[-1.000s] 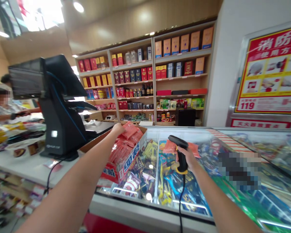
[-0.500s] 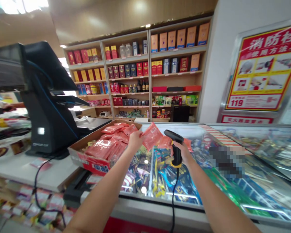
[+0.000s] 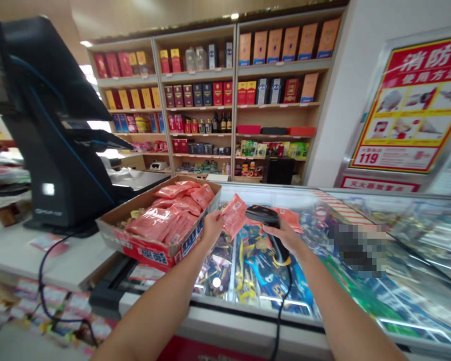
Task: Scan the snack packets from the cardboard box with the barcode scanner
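My left hand [image 3: 212, 228] pinches the edge of a pink-orange snack packet [image 3: 234, 215] held over the glass-topped freezer [image 3: 229, 296]. In my right hand [image 3: 285, 234] is a black and yellow barcode scanner [image 3: 265, 215], its head turned left toward that packet and close to it. Another pink-orange packet [image 3: 290, 218] lies on the glass behind the scanner. Left of my left hand, an open cardboard box [image 3: 135, 250] holds several similar packets [image 3: 154, 225]. The scanner's cable [image 3: 281, 311] hangs down over the freezer's front edge.
A black checkout terminal [image 3: 60, 160] stands on the counter [image 3: 7, 260] at left, with a loose cable beside it. Behind are shelves [image 3: 197, 108] of boxed bottles. A striped strip [image 3: 338, 205] crosses the freezer at right; a fire hydrant poster [image 3: 409, 110] hangs beyond.
The scanner has tilted and its head has come nearer the packet. The packet in my left hand has shifted slightly. My view has turned a little and the terminal sits further left.
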A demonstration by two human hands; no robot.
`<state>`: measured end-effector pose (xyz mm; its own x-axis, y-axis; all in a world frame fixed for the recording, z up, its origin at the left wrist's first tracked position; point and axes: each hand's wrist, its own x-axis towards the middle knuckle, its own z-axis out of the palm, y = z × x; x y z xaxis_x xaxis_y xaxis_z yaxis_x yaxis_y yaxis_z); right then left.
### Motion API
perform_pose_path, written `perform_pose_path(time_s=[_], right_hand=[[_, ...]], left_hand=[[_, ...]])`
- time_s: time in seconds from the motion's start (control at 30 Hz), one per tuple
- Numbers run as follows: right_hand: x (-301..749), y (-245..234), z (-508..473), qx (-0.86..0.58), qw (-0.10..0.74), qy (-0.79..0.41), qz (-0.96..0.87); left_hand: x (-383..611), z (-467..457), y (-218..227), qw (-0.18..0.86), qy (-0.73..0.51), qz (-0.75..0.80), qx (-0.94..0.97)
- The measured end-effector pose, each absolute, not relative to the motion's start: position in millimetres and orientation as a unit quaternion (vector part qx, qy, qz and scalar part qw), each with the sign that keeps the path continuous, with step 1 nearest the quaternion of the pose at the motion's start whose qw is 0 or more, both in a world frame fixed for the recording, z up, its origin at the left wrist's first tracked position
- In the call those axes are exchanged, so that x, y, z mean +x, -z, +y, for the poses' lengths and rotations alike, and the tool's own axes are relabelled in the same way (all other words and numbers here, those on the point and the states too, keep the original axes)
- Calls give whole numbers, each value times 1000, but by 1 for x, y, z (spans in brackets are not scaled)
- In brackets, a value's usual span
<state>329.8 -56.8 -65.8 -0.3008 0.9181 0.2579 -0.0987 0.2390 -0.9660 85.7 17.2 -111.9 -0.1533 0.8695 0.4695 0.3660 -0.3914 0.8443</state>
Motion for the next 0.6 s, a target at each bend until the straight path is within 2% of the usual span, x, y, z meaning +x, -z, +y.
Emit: perform_pose_path(time_s=[0.23, 0.37, 0.5, 0.6], right_hand=[[329, 68, -56, -320, 489, -530, -614], [329, 70, -57, -316, 506, -542, -592], [330, 68, -56, -322, 483, -558, -593], [332, 68, -54, -328, 510, -531, -593]], left_hand=[[92, 1, 96, 180, -529, 532, 636], [93, -2, 94, 175, -527, 533, 638], [92, 0, 95, 185, -538, 527, 631], [91, 3, 97, 199, -552, 516, 624]])
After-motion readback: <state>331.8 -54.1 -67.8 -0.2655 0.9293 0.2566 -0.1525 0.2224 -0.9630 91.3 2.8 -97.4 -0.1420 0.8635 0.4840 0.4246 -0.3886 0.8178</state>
